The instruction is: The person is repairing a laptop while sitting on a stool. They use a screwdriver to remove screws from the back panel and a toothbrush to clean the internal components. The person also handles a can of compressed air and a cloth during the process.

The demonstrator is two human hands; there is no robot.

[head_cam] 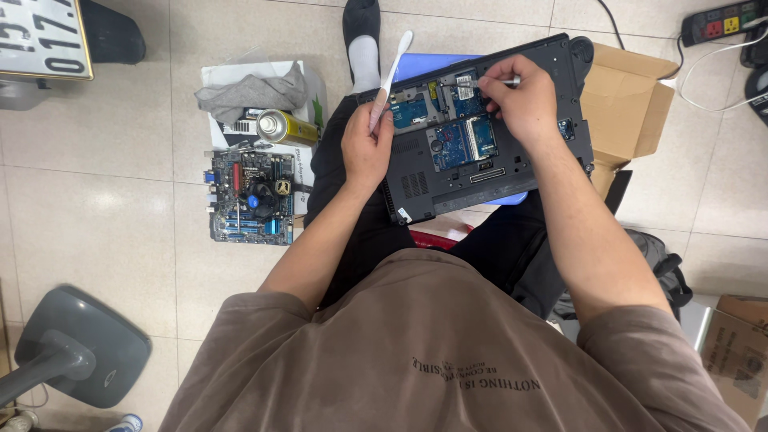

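Note:
An open black laptop base lies bottom-up on my lap, its blue circuit boards exposed. My left hand rests at the laptop's left edge and grips a white toothbrush-like brush that points up and away. My right hand hovers over the upper boards, holding a thin metal tool whose tip touches a small module near the top of the opening.
On the tiled floor to the left lie a desktop motherboard, a yellow spray can and a grey cloth on a white box. A cardboard box stands right, a power strip far right, a grey fan base bottom left.

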